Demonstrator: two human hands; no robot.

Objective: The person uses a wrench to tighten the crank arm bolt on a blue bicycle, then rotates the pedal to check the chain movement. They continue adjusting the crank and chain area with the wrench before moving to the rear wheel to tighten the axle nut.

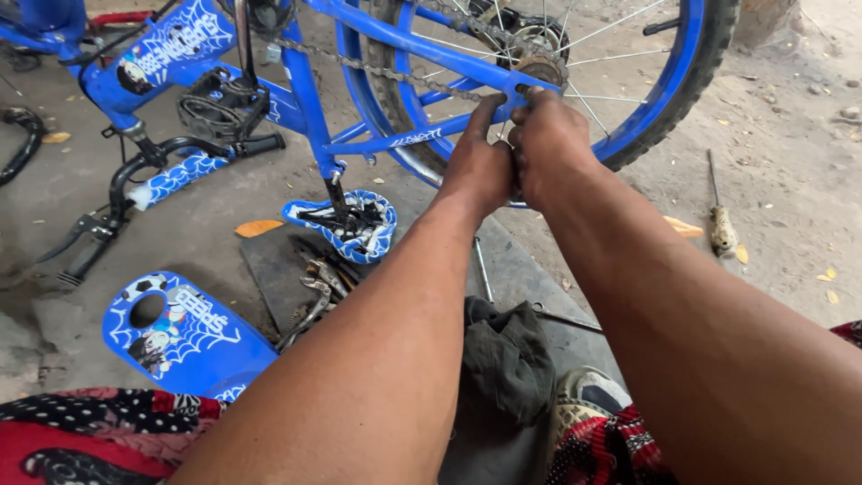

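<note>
Dusty concrete floor (790,135); left hand (476,166) and right hand (548,144) pinch closed on the upturned blue bicycle's rear dropout (521,90), apparently seating the axle; firm grip needed next.

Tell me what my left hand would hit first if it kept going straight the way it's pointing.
Your left hand points up at the blue frame stay it already touches; pushed on, it would likely meet the chain and rear wheel, though depth is unclear.

Upturned blue bicycle frame (422,135); chain (377,67) fitted
</note>
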